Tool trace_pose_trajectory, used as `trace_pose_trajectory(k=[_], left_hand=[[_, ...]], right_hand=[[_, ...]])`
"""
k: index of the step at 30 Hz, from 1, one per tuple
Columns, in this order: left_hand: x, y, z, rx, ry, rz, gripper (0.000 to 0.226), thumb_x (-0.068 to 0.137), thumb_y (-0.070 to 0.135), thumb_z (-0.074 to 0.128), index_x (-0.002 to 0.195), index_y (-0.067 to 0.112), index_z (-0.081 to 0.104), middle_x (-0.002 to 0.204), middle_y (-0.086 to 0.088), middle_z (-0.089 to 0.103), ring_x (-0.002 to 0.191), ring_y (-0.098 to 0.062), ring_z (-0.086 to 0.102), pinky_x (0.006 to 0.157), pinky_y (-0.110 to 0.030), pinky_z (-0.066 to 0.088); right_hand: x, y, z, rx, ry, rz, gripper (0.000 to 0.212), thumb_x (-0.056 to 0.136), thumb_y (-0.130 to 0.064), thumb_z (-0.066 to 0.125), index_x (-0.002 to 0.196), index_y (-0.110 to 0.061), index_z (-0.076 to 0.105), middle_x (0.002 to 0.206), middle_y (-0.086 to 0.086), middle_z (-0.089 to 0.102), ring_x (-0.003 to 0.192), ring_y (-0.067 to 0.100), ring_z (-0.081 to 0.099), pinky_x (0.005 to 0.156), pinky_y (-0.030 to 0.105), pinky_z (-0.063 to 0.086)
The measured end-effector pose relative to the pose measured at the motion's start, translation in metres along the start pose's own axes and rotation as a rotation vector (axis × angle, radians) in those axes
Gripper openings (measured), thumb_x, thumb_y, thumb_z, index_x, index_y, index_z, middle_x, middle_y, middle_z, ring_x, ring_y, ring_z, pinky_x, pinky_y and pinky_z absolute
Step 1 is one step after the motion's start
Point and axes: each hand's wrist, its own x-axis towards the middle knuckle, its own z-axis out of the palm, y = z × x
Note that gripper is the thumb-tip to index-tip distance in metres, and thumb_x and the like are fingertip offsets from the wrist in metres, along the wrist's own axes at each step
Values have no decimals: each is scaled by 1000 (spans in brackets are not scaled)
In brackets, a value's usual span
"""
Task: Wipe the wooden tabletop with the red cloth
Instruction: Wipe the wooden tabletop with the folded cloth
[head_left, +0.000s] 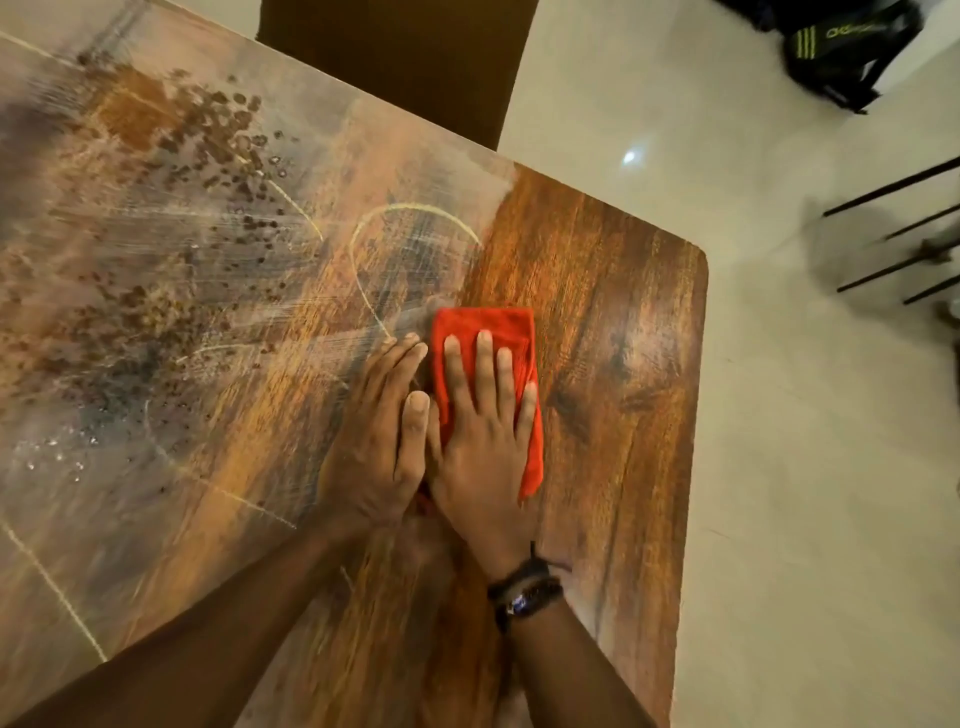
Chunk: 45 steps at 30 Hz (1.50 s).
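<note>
The red cloth (485, 325) is pressed under the flat right hand (480, 441), with the left hand (374, 441) laid flat beside it. Ungripped, it could be bunched.

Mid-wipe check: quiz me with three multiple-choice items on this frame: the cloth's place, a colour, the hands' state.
1. The red cloth lies: A in a bucket; B under the right hand; C on a shelf.
2. The bag is: A white; B red; C black with green marks.
3. The right hand's fingers are: A straight, pressed flat; B fisted; C lifted in the air.
Answers: B, its fingers spread over the cloth; C, green stripes show on black; A, they lie flat on the cloth, the left hand flat on the tabletop beside it.
</note>
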Motion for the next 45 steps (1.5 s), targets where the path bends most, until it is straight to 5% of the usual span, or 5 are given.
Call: trace_pose_trajectory(k=[16,28,32,36,45], left_hand=[[2,1,-9,-73,-112,-14,63,102,45,18,150,10,37,158,-4,35,148,-6,19,124,-39,17],[5,-2,-12,-173,-68,-12,59,101,41,25,140,4,49,147,-13,49,141,-22,39,121,-35,24],[-24,-4,-30,20,-56,125,50,103,31,30,132,1,58,135,-15,59,132,-28,50,112,-51,35],[-85,-11,-62,202,-118,223,46,104,29,32,136,5,54,141,-11,55,139,-24,42,118,-47,28],[-121,-38,-78,385,-241,290,46,105,28,33,141,4,48,150,-12,45,146,-23,31,122,-44,23]], right_hand=[[177,14,-6,28,-31,255,60,105,-52,27,160,-34,10,169,-3,-2,155,19,-5,124,52,-8],[11,-10,8,-3,18,140,68,97,-58,15,159,-32,15,168,-1,6,156,19,1,123,48,-5],[-82,-26,10,10,49,138,63,100,-53,24,159,-30,22,168,-1,11,156,18,5,125,49,2],[-156,-37,15,-12,53,136,62,100,-49,33,158,-29,26,167,0,16,155,19,9,124,52,9],[-101,-39,12,4,52,184,62,100,-53,24,159,-31,22,168,0,12,155,20,7,124,51,-1]])
